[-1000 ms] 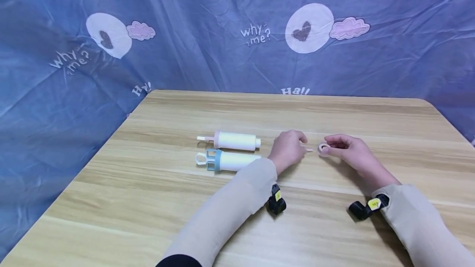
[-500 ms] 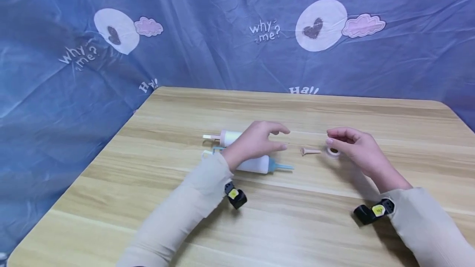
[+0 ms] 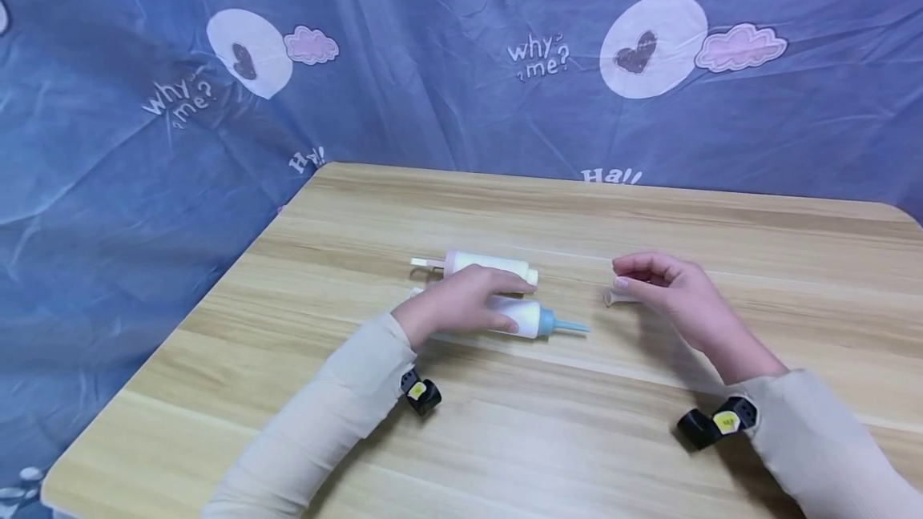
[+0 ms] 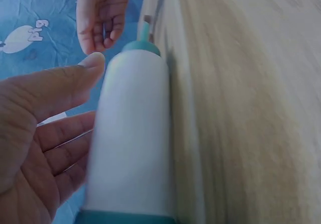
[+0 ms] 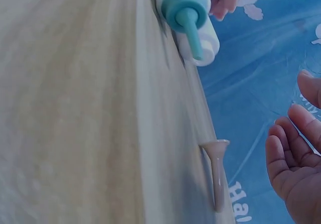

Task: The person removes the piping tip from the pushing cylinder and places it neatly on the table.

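Observation:
My left hand [image 3: 461, 303] hovers over a white-barrelled syringe [image 3: 522, 317] with a blue nozzle, its thumb in front and fingers beyond the barrel. In the left wrist view the thumb and fingers lie beside the syringe [image 4: 131, 133], not wrapped round it. A second white syringe [image 3: 497, 264] with a pink collar lies behind, partly covered by that hand. My right hand [image 3: 671, 291] stays above a small pink flared nozzle [image 3: 616, 296]. Seen from the right wrist, the nozzle [image 5: 217, 174] lies on the table and the right hand [image 5: 301, 169] holds nothing visible.
Both syringes and the nozzle lie on a wood-grain table [image 3: 548, 439]. A blue printed cloth [image 3: 433, 86] hangs behind the table's far edge. A small black camera [image 3: 421, 392] sits on the left wrist and another [image 3: 714, 421] on the right.
My left hand has drawn back leftward from beside the pink nozzle to the blue-tipped syringe. The right hand has left a small ring, seen earlier under its fingertips and now hidden.

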{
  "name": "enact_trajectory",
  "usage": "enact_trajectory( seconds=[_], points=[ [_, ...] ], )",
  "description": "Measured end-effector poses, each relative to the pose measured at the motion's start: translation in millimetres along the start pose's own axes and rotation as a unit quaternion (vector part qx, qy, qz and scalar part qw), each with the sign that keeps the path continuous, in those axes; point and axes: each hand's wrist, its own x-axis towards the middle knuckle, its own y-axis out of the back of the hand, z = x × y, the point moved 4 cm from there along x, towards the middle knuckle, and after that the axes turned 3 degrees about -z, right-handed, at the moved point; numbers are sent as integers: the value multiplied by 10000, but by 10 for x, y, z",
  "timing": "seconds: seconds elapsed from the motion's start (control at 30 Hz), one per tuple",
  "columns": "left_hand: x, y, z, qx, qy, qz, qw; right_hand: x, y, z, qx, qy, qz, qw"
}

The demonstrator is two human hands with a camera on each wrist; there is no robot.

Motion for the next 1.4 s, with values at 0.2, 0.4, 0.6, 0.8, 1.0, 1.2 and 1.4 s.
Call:
enact_trajectory(
  seconds=[0.2, 0.4, 0.6, 0.8, 1.0, 1.2, 1.4],
  points=[
    [23, -58, -61, 177, 75, -81, 9998, -13, -14, 29, -55, -99, -40, 9999],
    [43, -101, -118, 348, 92, -190, 9992, -21, -4, 28, -47, -147, -46, 9999],
    [41, -127, -137, 532, 161, -285, 9980, -20, -9, 51, -32, -184, -82, 9998],
    [39, -155, -122, 682, 264, -327, 9968, -3, -17, 73, -20, -228, -120, 9997],
    [46, -173, -122, 925, 205, -306, 9950, 10, -34, 55, 11, -235, -122, 9996],
    [53, -147, -105, 840, 85, -319, 9959, 6, -53, 22, 87, -220, -189, 9995],
    [40, -98, -88, 767, 28, -315, 9966, 9, -66, -19, 132, -136, -204, 9996]
  ],
)
